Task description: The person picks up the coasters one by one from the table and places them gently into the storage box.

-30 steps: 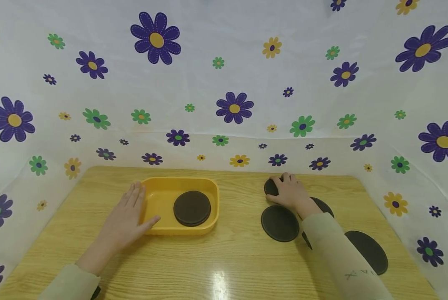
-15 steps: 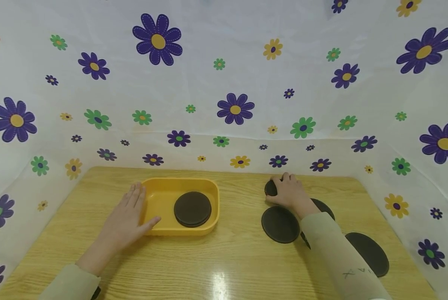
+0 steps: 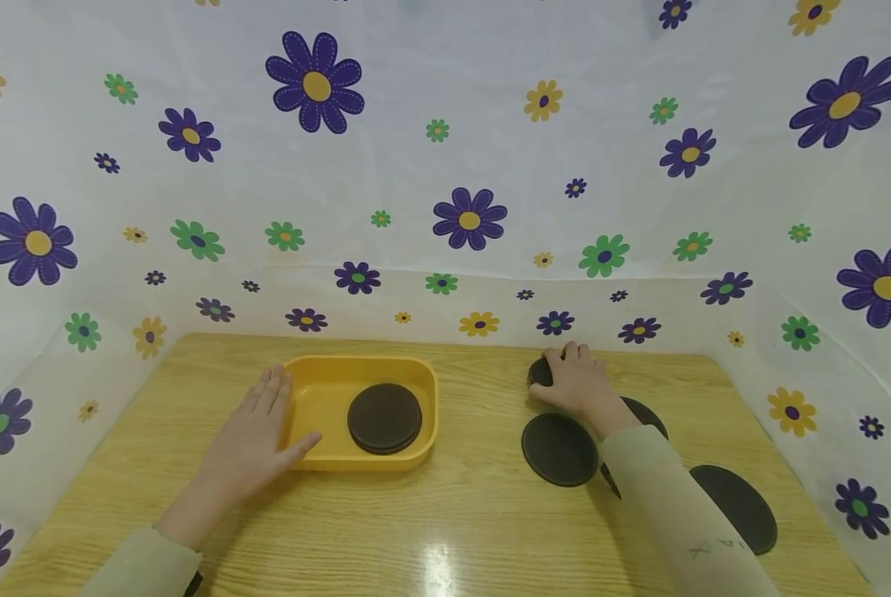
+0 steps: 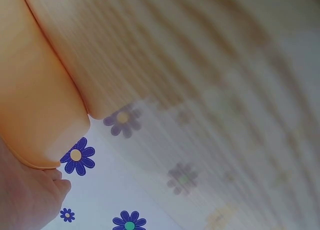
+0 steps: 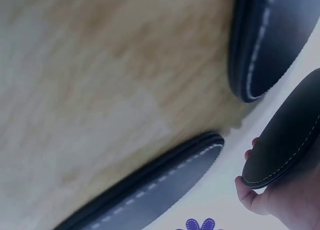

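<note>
Well, from my end of the feed, I saw the right hand [image 3: 575, 385] with its grip curled round a dark disc [image 5: 287, 132] near the far side of the table [image 3: 385, 531], thumb at the edge and fingertips opposite; whether the disc was clear of the surface I couldn't tell. I judged it light and fairly stiff, hardly fragile, perhaps a little slick on its flat face, so the edge, with its pale stitching, seemed the place to pinch. Similar discs [image 3: 559, 448] lay below and to the right of that hand, some partly hidden by the forearm [image 3: 657, 489]. The left hand [image 3: 249, 431] held nothing: its fingers lay straight along the left side of a yellow tray [image 3: 355, 465], thumb out over the near corner. Inside, towards the right end, sat another disc [image 3: 384, 414], possibly two stacked. The table was yellowish wood grain, shiny enough to throw back a patch of light on my side, and white cloth [image 3: 415, 50] printed with purple, green and yellow flowers walled in the back and both sides.
</note>
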{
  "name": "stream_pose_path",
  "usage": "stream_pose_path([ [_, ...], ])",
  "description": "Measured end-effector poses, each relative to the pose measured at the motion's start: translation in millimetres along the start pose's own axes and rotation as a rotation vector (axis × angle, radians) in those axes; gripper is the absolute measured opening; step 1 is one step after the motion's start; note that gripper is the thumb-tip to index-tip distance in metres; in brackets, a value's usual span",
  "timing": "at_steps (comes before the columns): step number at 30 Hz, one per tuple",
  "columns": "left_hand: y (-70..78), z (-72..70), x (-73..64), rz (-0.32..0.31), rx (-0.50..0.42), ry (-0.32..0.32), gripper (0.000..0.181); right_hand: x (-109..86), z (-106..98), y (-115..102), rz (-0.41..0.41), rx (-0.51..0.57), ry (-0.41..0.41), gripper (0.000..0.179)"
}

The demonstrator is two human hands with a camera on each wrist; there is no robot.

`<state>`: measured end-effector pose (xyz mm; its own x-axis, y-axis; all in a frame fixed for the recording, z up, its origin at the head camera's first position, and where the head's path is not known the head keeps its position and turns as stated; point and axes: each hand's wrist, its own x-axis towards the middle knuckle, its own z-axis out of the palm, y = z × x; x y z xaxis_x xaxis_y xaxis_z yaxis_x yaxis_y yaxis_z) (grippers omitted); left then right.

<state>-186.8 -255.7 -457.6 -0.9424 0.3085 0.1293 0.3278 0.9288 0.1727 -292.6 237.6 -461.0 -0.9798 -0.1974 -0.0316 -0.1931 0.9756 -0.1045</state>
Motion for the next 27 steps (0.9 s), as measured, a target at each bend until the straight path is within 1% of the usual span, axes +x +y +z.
stream_pose_path([
  [5,0.2,0.4,-0.8,0.005,-0.003,0.006,0.105,-2.4,-5.7,-6.0,-0.028,-0.026,0.024,0.078],
  [12,0.4,1.2,-1.9,0.001,-0.010,0.002,0.105,-1.9,-12.9,-22.4,-0.074,-0.053,0.048,0.081],
  [21,-0.4,2.4,-1.8,0.003,-0.012,0.002,0.105,-2.2,-21.7,-50.7,-0.140,-0.041,0.070,0.076],
  [27,-0.3,1.4,-1.0,0.005,-0.015,0.004,0.104,-5.9,-27.8,-71.1,-0.205,-0.052,0.090,0.076],
])
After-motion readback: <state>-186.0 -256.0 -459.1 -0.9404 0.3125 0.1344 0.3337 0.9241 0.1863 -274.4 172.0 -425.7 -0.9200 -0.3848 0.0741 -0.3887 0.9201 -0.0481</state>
